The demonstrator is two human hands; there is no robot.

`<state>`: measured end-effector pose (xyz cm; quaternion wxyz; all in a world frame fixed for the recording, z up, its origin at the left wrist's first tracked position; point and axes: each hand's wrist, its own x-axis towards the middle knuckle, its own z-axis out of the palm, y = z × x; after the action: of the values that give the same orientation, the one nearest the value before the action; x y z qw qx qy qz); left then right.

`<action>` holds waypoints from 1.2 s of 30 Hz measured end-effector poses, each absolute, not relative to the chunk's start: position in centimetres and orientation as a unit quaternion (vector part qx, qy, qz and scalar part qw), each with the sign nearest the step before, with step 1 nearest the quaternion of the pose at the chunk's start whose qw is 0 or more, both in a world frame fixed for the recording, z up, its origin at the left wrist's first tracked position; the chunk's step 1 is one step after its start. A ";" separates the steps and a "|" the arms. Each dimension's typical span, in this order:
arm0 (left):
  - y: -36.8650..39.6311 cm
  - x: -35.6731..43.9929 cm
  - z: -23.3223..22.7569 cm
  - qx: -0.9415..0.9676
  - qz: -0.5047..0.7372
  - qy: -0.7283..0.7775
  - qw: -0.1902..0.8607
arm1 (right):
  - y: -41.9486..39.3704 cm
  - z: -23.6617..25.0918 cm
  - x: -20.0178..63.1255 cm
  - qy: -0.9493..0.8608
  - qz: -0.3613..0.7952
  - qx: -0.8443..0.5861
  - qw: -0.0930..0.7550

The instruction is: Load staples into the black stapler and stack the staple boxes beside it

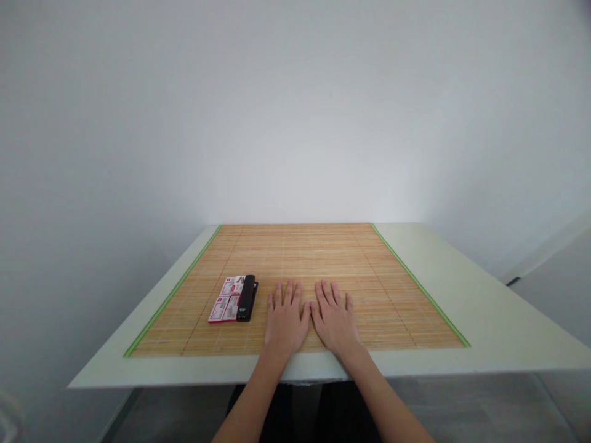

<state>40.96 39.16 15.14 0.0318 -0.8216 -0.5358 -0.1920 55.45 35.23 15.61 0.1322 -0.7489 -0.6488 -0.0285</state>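
Both hands lie flat and open on the bamboo mat (369,277), left hand (285,320) beside right hand (335,320), thumbs nearly touching. Just left of them sits a black stapler (247,298), with red-and-white staple boxes (226,300) against its far side.

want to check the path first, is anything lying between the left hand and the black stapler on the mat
Nothing visible does. The left hand lies flat on the bamboo mat, and the black stapler sits just to its left beside the red-and-white boxes; only bare mat separates hand and stapler.
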 end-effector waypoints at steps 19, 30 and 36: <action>39.2 41.0 15.4 -0.821 -0.187 -0.539 0.030 | 35.2 15.8 55.4 -0.637 -0.023 -0.760 0.127; 39.2 41.0 15.5 -0.818 -0.193 -0.542 0.027 | 35.1 16.1 56.2 -0.637 -0.007 -0.760 0.129; 39.0 41.1 15.9 -0.818 -0.184 -0.545 0.018 | 34.8 16.4 57.2 -0.644 -0.020 -0.754 0.131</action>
<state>41.07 39.05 15.89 0.0178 -0.8181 -0.5445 -0.1842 57.18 34.80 16.39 0.1305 -0.7540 -0.6435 -0.0203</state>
